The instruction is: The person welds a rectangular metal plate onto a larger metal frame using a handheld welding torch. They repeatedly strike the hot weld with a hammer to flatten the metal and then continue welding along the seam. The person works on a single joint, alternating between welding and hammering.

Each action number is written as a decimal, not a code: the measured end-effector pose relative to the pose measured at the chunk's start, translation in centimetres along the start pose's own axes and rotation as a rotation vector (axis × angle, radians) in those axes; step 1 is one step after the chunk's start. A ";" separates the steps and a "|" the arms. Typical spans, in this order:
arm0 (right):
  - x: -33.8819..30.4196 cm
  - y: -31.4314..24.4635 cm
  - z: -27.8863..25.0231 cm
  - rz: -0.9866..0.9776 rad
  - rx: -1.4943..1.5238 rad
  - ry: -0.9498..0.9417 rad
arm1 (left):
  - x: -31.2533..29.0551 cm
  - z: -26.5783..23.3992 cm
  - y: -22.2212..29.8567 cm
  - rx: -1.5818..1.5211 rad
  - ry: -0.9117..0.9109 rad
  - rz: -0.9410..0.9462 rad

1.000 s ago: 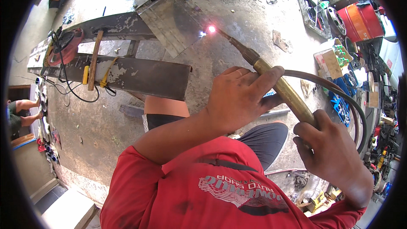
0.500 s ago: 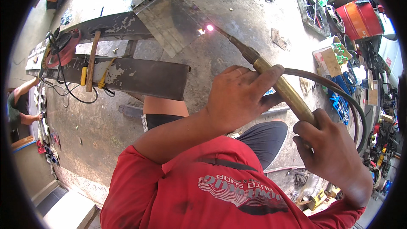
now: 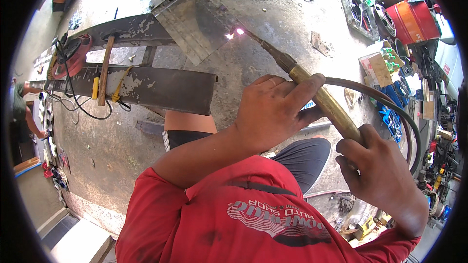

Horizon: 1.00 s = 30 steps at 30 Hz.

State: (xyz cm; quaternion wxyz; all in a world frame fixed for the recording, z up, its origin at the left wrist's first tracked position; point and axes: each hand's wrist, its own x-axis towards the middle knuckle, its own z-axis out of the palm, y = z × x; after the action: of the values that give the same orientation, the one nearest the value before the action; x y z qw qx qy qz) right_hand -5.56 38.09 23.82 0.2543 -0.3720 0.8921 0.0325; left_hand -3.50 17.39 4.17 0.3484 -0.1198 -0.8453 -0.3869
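A brass gas torch [image 3: 336,112] slants across the view, its thin dark nozzle pointing up and left. My left hand [image 3: 275,112] is closed round the forward part of its handle, thumb along the top. At the rear end my right hand [image 3: 382,165] wraps its fingers round the handle. Bright pink-white light [image 3: 239,31] glows at the nozzle tip, with a smaller bright spot right beside the corner edge of a thin metal sheet [image 3: 192,27]. That sheet lies tilted across the end of a dark steel beam [image 3: 136,30]. Hoses [image 3: 370,87] run from the torch toward the right.
A second steel beam [image 3: 170,87] lies nearer me, with a wooden-handled tool [image 3: 106,73] and a red power tool [image 3: 78,56] across the beams. A red drum [image 3: 412,22], a carton of bottles [image 3: 378,65] and a metal tray [image 3: 358,14] stand right. Another person [image 3: 24,117] is far left.
The torch tip and both hands have shifted very slightly left, and the glow stays at the sheet's edge. The person at far left has changed the position of their arms.
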 end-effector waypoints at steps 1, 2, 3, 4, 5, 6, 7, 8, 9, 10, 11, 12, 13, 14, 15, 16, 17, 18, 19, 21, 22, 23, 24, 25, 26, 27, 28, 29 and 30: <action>0.0 0.0 0.0 0.001 -0.001 -0.002 | 0.0 -0.1 0.1 0.002 -0.008 -0.005; 0.0 -0.1 0.0 0.005 -0.002 -0.003 | 0.1 -0.2 0.1 0.002 -0.017 -0.009; 0.0 -0.1 0.0 0.008 -0.003 -0.004 | 0.0 -0.2 0.1 0.000 -0.010 -0.005; 0.0 -0.1 0.0 0.007 -0.004 -0.002 | 0.0 0.0 0.0 -0.002 -0.002 -0.002; 0.0 -0.1 0.0 0.005 -0.005 0.000 | -0.1 0.0 -0.1 -0.002 0.005 0.001; 0.0 -0.1 0.0 0.002 -0.006 0.002 | -0.1 0.0 0.0 0.002 -0.001 -0.002; 0.0 -0.1 0.0 0.006 -0.007 0.000 | 0.0 -0.1 0.0 0.005 -0.008 -0.006; -0.1 -0.1 0.0 0.010 -0.007 -0.002 | 0.0 -0.1 0.1 0.009 -0.015 -0.010; -0.1 -0.2 0.1 0.014 -0.007 -0.004 | 0.0 -0.1 0.0 0.007 -0.012 -0.007; -0.1 -0.2 0.0 0.015 -0.003 -0.008 | 0.0 -0.1 0.0 0.005 -0.009 -0.005; -0.1 -0.2 0.0 0.018 0.002 -0.012 | 0.0 -0.1 0.0 0.002 -0.006 -0.002; -0.1 -0.2 0.0 0.020 0.006 -0.016 | 0.0 -0.1 0.0 0.006 -0.012 -0.004; -0.1 -0.2 0.0 0.017 0.007 -0.013 | 0.0 -0.1 0.1 0.011 -0.018 -0.006; -0.1 -0.2 0.0 0.013 0.009 -0.011 | -0.1 -0.2 0.1 0.016 -0.024 -0.009; -0.1 -0.2 0.0 0.009 0.010 -0.010 | -0.1 -0.3 0.1 0.016 -0.021 -0.010; -0.1 -0.2 0.0 0.001 0.008 -0.006 | -0.1 -0.3 0.1 0.017 -0.018 -0.012; -0.1 -0.2 0.1 -0.004 0.007 -0.002 | -0.1 -0.4 0.1 0.015 -0.016 -0.011; -0.1 -0.2 0.1 -0.010 0.005 0.003 | -0.2 -0.5 0.2 0.022 -0.034 -0.021; -0.1 -0.2 0.2 -0.012 0.002 0.003 | -0.3 -0.6 0.3 0.028 -0.053 -0.031; -0.3 -0.2 0.2 -0.014 -0.005 0.002 | -0.3 -0.9 0.4 0.033 -0.064 -0.033; -0.3 -0.3 0.1 -0.014 -0.003 -0.001 | -0.3 -1.0 0.4 0.032 -0.056 -0.025; -0.3 -0.3 0.0 -0.016 0.000 -0.005 | -0.4 -1.0 0.4 0.034 -0.049 -0.020; -0.3 -0.3 0.0 -0.019 0.003 -0.009 | -0.5 -1.0 0.4 0.032 -0.043 -0.016; -0.4 -0.3 0.0 -0.021 0.003 -0.006 | -0.5 -0.9 0.4 0.031 -0.038 -0.012; -0.4 -0.3 0.1 -0.024 0.002 -0.002 | -0.6 -0.9 0.3 0.030 -0.031 -0.008; -0.3 -0.3 0.1 -0.026 0.002 0.001 | -0.5 -0.9 0.3 0.029 -0.028 -0.007; -0.3 -0.3 0.1 -0.028 0.005 0.004 | -0.5 -1.0 0.4 0.029 -0.024 -0.006; -0.4 -0.3 0.1 -0.026 0.008 0.007 | -0.5 -0.9 0.4 0.025 -0.021 -0.005; -0.4 -0.3 0.2 -0.025 0.012 0.010 | -0.4 -0.9 0.4 0.025 -0.026 -0.006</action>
State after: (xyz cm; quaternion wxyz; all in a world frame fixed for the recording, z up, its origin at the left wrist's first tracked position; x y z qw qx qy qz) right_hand -5.03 38.13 23.92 0.2526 -0.3816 0.8889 0.0222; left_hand -2.52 17.01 4.54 0.3379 -0.1179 -0.8549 -0.3757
